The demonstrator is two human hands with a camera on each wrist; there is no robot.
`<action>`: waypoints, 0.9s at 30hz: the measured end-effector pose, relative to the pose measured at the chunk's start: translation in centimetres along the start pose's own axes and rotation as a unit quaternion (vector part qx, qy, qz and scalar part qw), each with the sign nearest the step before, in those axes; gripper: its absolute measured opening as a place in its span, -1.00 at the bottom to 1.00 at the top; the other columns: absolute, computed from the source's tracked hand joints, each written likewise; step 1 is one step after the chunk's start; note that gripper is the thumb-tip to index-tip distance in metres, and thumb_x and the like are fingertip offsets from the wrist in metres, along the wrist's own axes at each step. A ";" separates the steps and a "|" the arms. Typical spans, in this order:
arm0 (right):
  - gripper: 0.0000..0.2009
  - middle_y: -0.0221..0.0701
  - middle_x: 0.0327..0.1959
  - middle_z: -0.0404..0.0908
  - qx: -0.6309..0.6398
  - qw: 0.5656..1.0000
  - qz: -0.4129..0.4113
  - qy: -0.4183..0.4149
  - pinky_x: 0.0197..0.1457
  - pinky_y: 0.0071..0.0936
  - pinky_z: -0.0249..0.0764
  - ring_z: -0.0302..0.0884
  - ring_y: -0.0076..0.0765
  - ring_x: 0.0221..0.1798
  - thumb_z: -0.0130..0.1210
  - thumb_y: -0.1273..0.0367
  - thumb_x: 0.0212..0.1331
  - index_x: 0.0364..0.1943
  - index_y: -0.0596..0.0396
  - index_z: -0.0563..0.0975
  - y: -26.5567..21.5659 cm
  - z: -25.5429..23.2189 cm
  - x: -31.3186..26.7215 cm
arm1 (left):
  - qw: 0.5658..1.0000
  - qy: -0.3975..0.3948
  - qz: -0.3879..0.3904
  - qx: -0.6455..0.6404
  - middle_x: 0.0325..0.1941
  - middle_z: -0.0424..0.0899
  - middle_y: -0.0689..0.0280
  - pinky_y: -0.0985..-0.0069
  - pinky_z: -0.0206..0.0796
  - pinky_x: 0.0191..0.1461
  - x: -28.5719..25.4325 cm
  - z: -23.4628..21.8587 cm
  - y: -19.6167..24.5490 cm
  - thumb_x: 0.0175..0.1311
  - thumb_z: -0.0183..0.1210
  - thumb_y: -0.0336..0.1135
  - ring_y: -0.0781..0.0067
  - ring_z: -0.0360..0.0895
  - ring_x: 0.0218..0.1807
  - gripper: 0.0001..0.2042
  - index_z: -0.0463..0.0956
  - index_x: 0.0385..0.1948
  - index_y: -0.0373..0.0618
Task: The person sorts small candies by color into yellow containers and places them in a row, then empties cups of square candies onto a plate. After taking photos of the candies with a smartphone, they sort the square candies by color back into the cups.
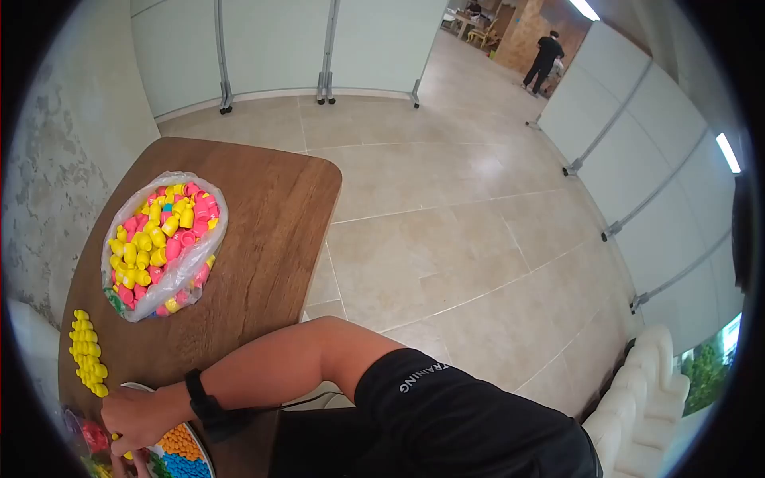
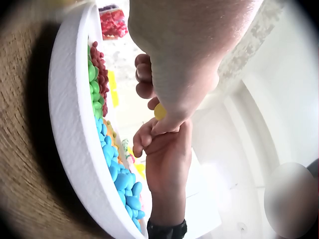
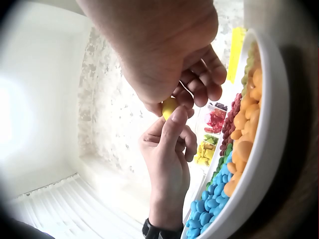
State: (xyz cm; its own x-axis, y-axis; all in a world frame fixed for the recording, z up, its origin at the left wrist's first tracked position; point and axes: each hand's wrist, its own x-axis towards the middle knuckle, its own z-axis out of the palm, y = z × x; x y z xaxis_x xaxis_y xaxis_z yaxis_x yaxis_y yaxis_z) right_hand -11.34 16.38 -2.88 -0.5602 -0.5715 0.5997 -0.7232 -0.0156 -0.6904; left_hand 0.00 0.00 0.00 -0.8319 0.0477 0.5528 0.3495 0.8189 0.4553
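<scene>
My right hand (image 1: 143,416) is over the white plate's edge, pinching a small yellow piece (image 3: 170,106) between thumb and fingers. Just below it in the right wrist view, my left hand (image 3: 167,149) has its thumb and fingertips on the same piece. The left wrist view shows my left hand (image 2: 174,74) close above, with the yellow piece (image 2: 160,112) at its fingers, and my right hand (image 2: 168,154) meeting it. Fingers cover part of the piece. Beside the hands, the white plate (image 3: 276,94) holds orange, blue, green, dark red and yellow pieces in groups.
A clear plastic bag (image 1: 195,259) of yellow and pink pieces stands on the brown table (image 1: 263,207). Yellow figures (image 1: 86,350) line its left edge. Containers with red pieces (image 3: 215,121) and yellow pieces (image 3: 204,153) sit beyond the plate. A person (image 1: 546,60) stands far off.
</scene>
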 end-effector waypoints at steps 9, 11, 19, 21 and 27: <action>-0.58 -0.05 -0.67 0.58 0.068 0.996 0.045 0.037 -0.42 -0.10 0.53 0.64 0.12 -0.53 0.38 0.11 -0.13 -0.63 0.28 0.60 -0.7 -0.1 -0.2 | 0.999 0.012 -0.017 -0.037 -0.32 0.84 0.11 0.41 0.55 -0.26 -0.1 0.1 -0.2 0.39 0.44 -0.33 0.43 0.64 -0.41 -0.71 0.73 -0.07 -0.44; -0.60 -0.07 -0.63 0.62 0.068 0.996 0.042 0.041 -0.39 -0.12 0.56 0.68 0.09 -0.49 0.40 0.12 -0.17 -0.58 0.25 0.62 -0.4 0.3 0.0 | 1.000 0.005 -0.002 -0.002 -0.34 0.83 0.12 0.40 0.51 -0.29 -0.1 0.0 -0.5 0.38 0.45 -0.33 0.43 0.62 -0.43 -0.72 0.74 -0.12 -0.44; -0.59 -0.05 -0.68 0.56 0.044 0.998 0.025 0.031 -0.42 -0.08 0.50 0.63 0.12 -0.53 0.38 0.12 -0.16 -0.63 0.27 0.59 -0.2 0.2 0.1 | 1.000 -0.008 -0.012 -0.007 -0.41 0.82 0.14 0.38 0.48 -0.33 0.0 -0.1 0.1 0.36 0.47 -0.31 0.43 0.58 -0.49 -0.73 0.74 -0.19 -0.43; -0.58 -0.04 -0.70 0.52 0.034 0.999 0.013 0.025 -0.44 -0.06 0.48 0.60 0.13 -0.54 0.38 0.12 -0.16 -0.66 0.28 0.58 0.0 0.1 0.1 | 1.000 -0.009 0.001 0.007 -0.41 0.82 0.14 0.39 0.48 -0.33 0.3 -0.1 1.1 0.35 0.47 -0.32 0.42 0.59 -0.49 -0.73 0.75 -0.20 -0.43; -0.52 -0.02 -0.77 0.44 0.008 1.000 0.011 0.026 -0.46 -0.06 0.46 0.55 0.15 -0.59 0.36 0.08 -0.10 -0.76 0.28 0.54 0.0 -0.1 0.0 | 1.000 -0.018 -0.005 -0.009 -0.38 0.83 0.14 0.40 0.49 -0.31 0.3 0.2 1.3 0.35 0.47 -0.35 0.43 0.62 -0.46 -0.75 0.75 -0.17 -0.43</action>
State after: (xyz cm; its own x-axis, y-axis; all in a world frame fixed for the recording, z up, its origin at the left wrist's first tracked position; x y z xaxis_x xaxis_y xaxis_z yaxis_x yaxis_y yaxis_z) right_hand -11.35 16.47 -2.88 -0.5959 -0.5280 0.6051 -0.7046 -0.0177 -0.7094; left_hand 0.14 1.20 0.65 -0.8508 0.0606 0.5220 0.3484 0.8087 0.4739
